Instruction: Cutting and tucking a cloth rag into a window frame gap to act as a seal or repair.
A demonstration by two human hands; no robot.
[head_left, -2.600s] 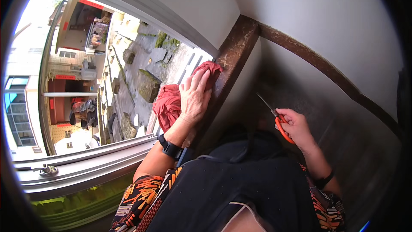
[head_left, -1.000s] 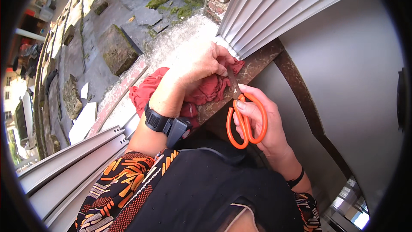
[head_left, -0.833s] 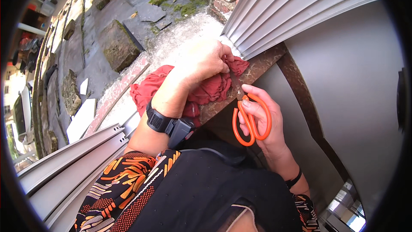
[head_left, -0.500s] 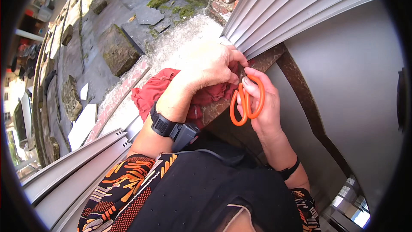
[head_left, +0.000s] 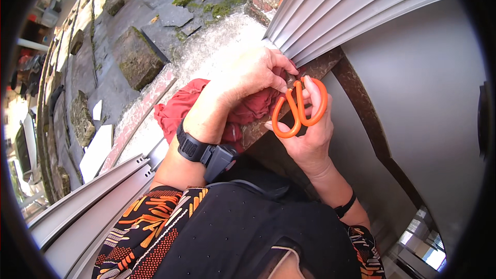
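From my remote seat, I see the left hand (head_left: 256, 76) over the red cloth (head_left: 179, 105), fingertips just beside the orange-handled scissors (head_left: 299, 99), whose loops sit in the right hand (head_left: 311, 148)

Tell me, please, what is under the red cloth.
The red cloth lies partly on a brown marbled sill, which shows along the cloth's near edge. Whatever else is beneath cannot be seen: the folds and the left hand cover it.

Window sill (head_left: 252, 135): brown marbled stone, pale veins, running diagonally, bare strip along inner edge. Red cloth (head_left: 178, 104) directly on it, crumpled in loose folds, stretched along sill, partly hidden.
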